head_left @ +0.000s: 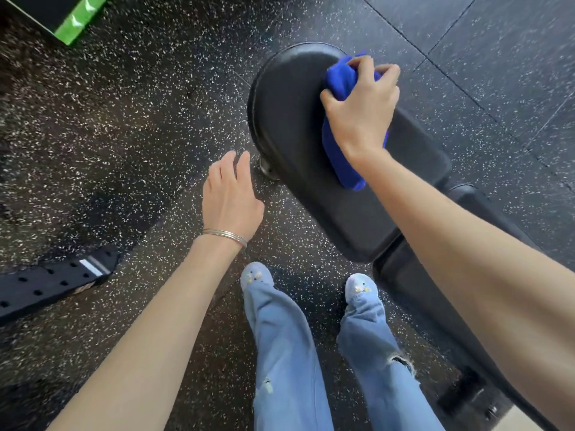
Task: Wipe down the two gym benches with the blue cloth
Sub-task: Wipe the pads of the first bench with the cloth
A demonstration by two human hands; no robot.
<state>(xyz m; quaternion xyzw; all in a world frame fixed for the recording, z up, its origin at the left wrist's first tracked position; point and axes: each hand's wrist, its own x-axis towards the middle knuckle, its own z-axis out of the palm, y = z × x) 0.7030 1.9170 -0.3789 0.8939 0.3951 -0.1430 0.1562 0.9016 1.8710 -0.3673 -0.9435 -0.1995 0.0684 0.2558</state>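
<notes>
Head view, looking steeply down.

Right hand (362,107) is on the blue cloth (341,80). Its fingers (362,62) are curled over the bunched top and the thumb clamps the left side, so it is a firm hold. The cloth's loose end trails back toward the wrist, lying on the bench pad (289,119).

The pad's long axis runs on a diagonal, from a rounded end at far left to a squarer end at near right. The cloth sits toward the far end, by the pad's right edge — the bare surface lies left of the fingers and back along the axis toward the body. Judgement: the next stroke follows that diagonal.

Left hand (230,197) is off the pad to its left, above the speckled floor (124,135). Its fingers are straight, slightly spread and holding nothing. The right hand is the nearer one; it is already on the work.

Another black padded section (466,200) adjoins at near right — same bench or a second one, cannot tell.
</notes>
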